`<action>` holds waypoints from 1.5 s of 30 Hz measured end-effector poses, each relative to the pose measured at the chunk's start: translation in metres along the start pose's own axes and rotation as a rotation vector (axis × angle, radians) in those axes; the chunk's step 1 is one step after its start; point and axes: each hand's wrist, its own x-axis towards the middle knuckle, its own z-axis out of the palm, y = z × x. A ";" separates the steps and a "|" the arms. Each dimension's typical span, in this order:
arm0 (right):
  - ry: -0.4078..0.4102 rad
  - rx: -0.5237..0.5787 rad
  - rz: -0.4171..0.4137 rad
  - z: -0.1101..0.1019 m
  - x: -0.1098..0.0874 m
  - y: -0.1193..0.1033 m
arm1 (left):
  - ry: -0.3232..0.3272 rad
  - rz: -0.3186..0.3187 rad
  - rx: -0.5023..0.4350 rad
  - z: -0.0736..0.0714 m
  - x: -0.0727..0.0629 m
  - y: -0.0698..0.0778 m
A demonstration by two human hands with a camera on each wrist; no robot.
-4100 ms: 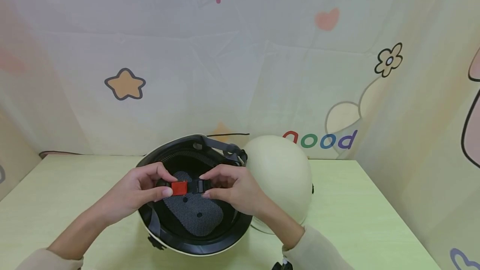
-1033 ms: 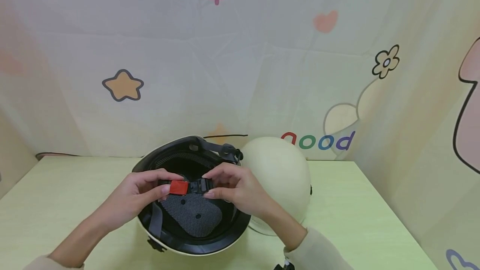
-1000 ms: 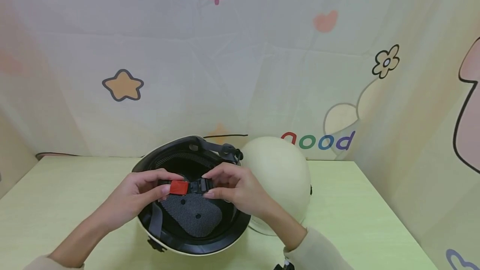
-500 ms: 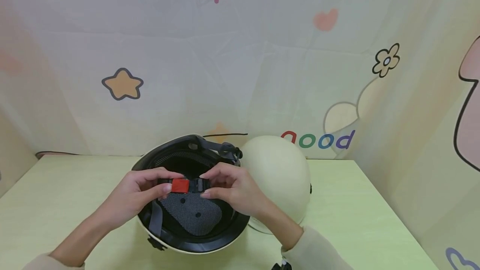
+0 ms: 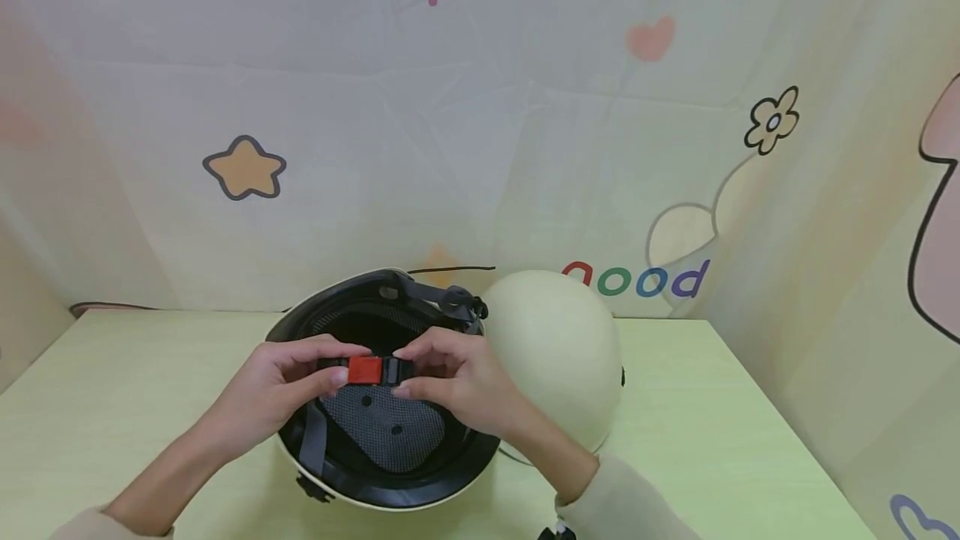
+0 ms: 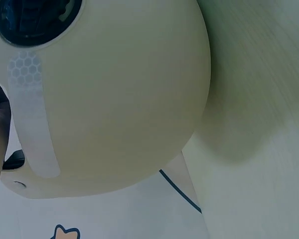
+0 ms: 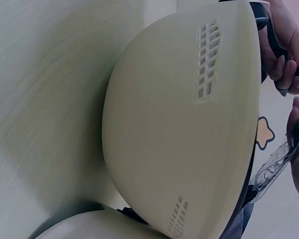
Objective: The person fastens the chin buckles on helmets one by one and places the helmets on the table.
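Note:
A cream helmet [image 5: 397, 500] lies upside down on the table with its black padded inside facing up. Above its opening, my left hand [image 5: 270, 382] pinches the red half [image 5: 365, 370] of a chin strap buckle between thumb and fingers. My right hand [image 5: 461, 377] pinches the black half [image 5: 393, 371], which sits right against the red one with its prongs out of sight. In the right wrist view, both hands meet at the right edge beyond the helmet shell [image 7: 179, 114], near a clear-wrapped strap [image 7: 274, 167]. The left wrist view mostly shows the helmet's outer side [image 6: 124, 99].
A second cream helmet [image 5: 555, 357], dome up, stands just right of the first one, partly behind my right forearm. The pale green table [image 5: 712, 440] ends at a patterned cloth backdrop [image 5: 360, 148]. A small black object [image 5: 557, 533] shows at the bottom edge.
The right hand has moved left and slid the black buckle half into the red half, closing the gap between them. The left hand has stayed nearly still.

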 end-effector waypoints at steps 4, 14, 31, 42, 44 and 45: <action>0.003 -0.003 0.015 -0.001 0.001 -0.002 | 0.008 0.016 0.013 0.000 0.002 0.000; -0.005 -0.025 0.048 -0.003 -0.002 -0.002 | -0.025 0.043 0.032 0.002 0.002 0.001; -0.114 -0.016 0.157 -0.022 -0.004 0.003 | -0.146 -0.072 0.149 -0.014 0.000 -0.004; -0.141 -0.102 0.210 -0.032 -0.015 0.007 | -0.158 -0.140 0.354 -0.031 -0.010 0.000; -0.155 -0.119 0.210 -0.033 -0.016 0.004 | -0.132 -0.169 0.371 -0.037 -0.013 0.001; -0.164 -0.129 0.208 -0.033 -0.017 0.002 | -0.120 -0.177 0.380 -0.040 -0.015 0.001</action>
